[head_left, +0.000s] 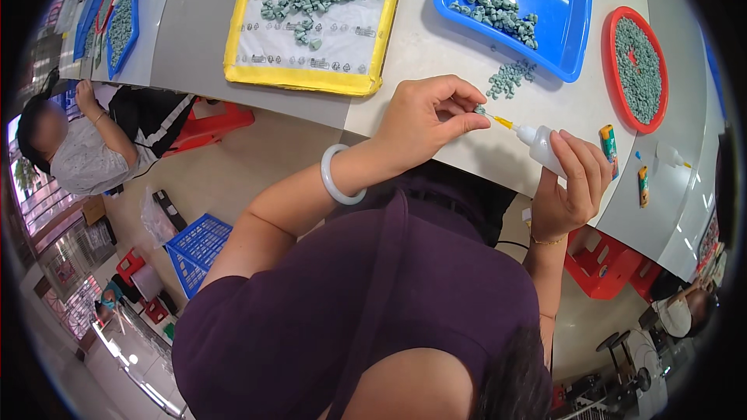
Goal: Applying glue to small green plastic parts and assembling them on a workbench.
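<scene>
Between thumb and fingertips, my left hand (pixel 426 118) pinches a tiny grey-green piece (pixel 480 110) over the table's near edge. My right hand (pixel 574 183) is wrapped round a white squeeze bottle (pixel 542 149), tilted with its yellow needle tip (pixel 504 122) pointing left. The needle's end is at the piece or just beside it; whether they touch is too small to tell. Just beyond my fingers lies a loose heap of small grey-green pieces (pixel 510 79). A blue tray (pixel 582 23) behind it holds larger, darker green pieces.
At the left, a yellow-edged board (pixel 299 81) carries a pile of green pieces on white sheeting. A red round tray (pixel 611 70) full of small pieces stands right. Near it are a yellow-green tube (pixel 608 148) and another bottle (pixel 669 155). A co-worker (pixel 97 140) sits far left.
</scene>
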The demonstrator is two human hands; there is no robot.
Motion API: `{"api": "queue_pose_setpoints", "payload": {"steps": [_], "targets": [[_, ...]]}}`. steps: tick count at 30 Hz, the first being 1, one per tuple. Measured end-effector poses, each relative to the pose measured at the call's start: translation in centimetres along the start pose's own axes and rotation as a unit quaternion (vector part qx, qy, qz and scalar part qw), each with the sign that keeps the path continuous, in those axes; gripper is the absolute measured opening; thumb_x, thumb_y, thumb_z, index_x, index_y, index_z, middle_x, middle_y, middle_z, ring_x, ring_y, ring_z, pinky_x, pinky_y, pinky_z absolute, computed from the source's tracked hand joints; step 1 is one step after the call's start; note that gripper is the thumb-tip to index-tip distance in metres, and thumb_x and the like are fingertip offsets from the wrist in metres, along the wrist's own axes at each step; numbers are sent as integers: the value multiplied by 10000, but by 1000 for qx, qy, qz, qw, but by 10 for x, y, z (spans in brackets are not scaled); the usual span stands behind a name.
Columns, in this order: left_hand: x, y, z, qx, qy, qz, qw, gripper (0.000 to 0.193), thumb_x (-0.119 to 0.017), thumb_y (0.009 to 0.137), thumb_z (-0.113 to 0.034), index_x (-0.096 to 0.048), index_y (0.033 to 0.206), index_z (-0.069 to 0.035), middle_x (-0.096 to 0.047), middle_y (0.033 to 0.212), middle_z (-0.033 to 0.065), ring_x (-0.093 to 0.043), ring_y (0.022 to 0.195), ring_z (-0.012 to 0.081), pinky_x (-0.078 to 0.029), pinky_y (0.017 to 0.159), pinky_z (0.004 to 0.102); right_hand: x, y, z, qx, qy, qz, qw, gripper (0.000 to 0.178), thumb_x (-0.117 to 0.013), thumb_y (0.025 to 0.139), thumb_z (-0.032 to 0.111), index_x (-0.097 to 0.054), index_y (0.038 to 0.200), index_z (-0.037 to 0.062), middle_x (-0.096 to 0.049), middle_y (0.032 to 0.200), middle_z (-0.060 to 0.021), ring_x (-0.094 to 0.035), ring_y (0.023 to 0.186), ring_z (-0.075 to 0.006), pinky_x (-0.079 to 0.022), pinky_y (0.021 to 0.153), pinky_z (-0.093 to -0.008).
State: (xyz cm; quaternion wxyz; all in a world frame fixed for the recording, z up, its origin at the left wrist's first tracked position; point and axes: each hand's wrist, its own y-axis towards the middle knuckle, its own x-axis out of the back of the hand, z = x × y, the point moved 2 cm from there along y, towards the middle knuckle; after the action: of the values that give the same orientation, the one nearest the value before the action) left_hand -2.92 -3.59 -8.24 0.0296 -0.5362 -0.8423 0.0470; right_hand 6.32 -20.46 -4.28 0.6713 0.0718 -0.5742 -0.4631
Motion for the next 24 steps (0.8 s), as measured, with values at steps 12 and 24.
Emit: {"api": "queue_pose_setpoints", "payload": {"steps": [12,24], "targets": [[1,1,1,-13,2,0,1000,206,-725,728,-67,-625,891,8,-643,764,70,-622,686,101,-491,621,209,0,0,1,-5,-3,1,1000,326,-711,577,-61,-703,853,112,-652,862,6,-566,811,-173,-432,732,-266],[1,0,0,-18,0,1,1000,195,-720,728,-42,-627,893,4,-639,769,60,-610,688,98,-476,622,213,1,-2,-1,-21,10,2,1000,390,-682,556,-108,-701,878,110,-651,878,-4,-561,828,-181,-429,745,-271]]}}
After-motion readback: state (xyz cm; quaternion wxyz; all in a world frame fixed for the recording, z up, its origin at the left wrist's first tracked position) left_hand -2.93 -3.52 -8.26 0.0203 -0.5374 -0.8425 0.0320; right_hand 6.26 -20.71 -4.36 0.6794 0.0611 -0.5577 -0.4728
